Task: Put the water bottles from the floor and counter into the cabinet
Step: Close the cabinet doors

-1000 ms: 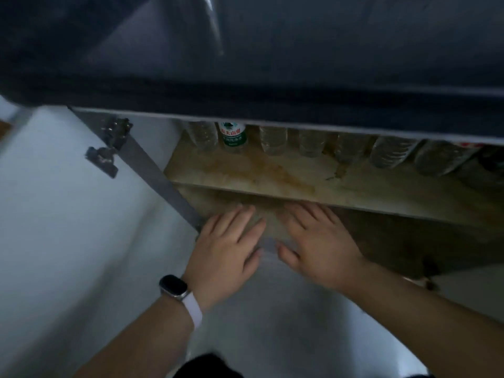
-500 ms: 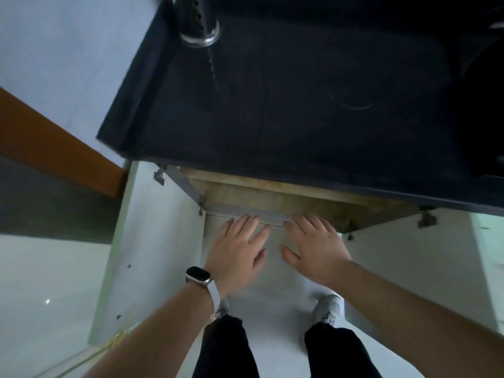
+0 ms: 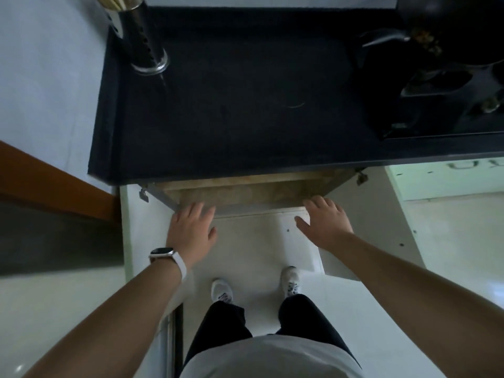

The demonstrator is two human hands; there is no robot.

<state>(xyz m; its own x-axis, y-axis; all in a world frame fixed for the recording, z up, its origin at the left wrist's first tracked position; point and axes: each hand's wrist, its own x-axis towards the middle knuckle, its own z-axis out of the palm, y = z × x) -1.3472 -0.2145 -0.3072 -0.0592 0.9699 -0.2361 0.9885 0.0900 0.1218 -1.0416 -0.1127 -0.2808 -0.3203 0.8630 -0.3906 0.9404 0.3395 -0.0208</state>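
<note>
I look straight down at the open cabinet (image 3: 245,190) under the black counter (image 3: 231,105). Only the front strip of its brown shelf shows; no water bottles are visible from this angle. My left hand (image 3: 191,230), with a white watch on the wrist, hovers flat and empty by the left white door (image 3: 147,241). My right hand (image 3: 324,222) is spread, empty, over the top edge of the right white door (image 3: 376,227). The two hands are wide apart, one at each side of the opening.
A metal utensil holder (image 3: 144,47) stands at the counter's back left. A black wok and stove (image 3: 441,64) fill the right of the counter. My feet in white shoes (image 3: 222,290) stand on the pale tiled floor. An orange-brown frame (image 3: 54,186) runs at the left.
I have stood up, so the view rose from the shelf with its row of bottles to the countertop. My hands, side by side before, have spread apart toward the two doors.
</note>
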